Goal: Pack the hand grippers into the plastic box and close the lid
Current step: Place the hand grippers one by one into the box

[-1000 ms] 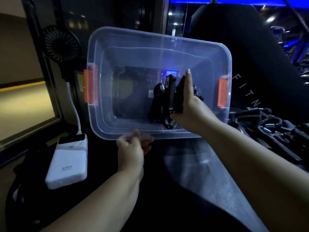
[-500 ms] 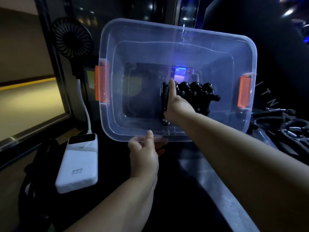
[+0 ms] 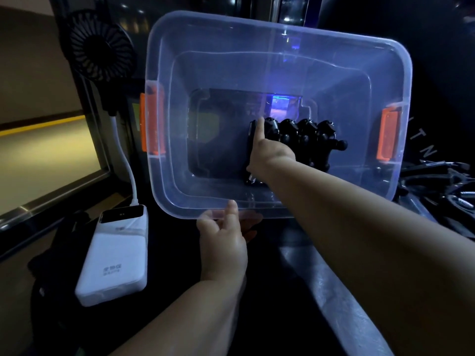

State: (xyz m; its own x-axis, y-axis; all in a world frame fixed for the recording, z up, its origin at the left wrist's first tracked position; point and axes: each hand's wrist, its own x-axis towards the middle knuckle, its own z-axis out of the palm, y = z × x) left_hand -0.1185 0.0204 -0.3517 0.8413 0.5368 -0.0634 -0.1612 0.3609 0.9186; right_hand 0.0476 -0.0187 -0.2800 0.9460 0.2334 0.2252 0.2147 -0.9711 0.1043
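Clear plastic, faintly blue in this light: the plastic box [image 3: 277,34] is tipped so its open mouth faces me, with an orange latch [image 3: 151,122] on its left end and another on its right. My left arm comes up from below, and my left hand [image 3: 223,242] holds the box by its near rim. The thumb lies on top of the rim, and the fingers [image 3: 250,222] are curled beneath it, showing through the plastic. My right arm reaches in from the right, over the near rim and deep into the box, with the back of my right hand [image 3: 270,154] turned to me. The forefinger is stretched straight toward the far wall. The other fingers are hidden behind the hand, so I cannot tell whether they clasp or only press.

Under that hand is the end gripper [image 3: 251,140], a black one. Its handle shows just left of my forefinger and its steel spring coil shows below my wrist. It sits at the left end of a row of hand grippers [image 3: 308,140] standing side by side on the box's floor, in the right half. They are black, knobbly and matt, and the rightmost has a rounded end jutting toward the right wall.

Past the box's right end, loose grippers [image 3: 442,181] lie in a heap. The dark bench [image 3: 308,278] runs beneath my arms. Left of the box lies a white power bank [image 3: 113,265], with a white cable rising to a small black fan [image 3: 97,47].
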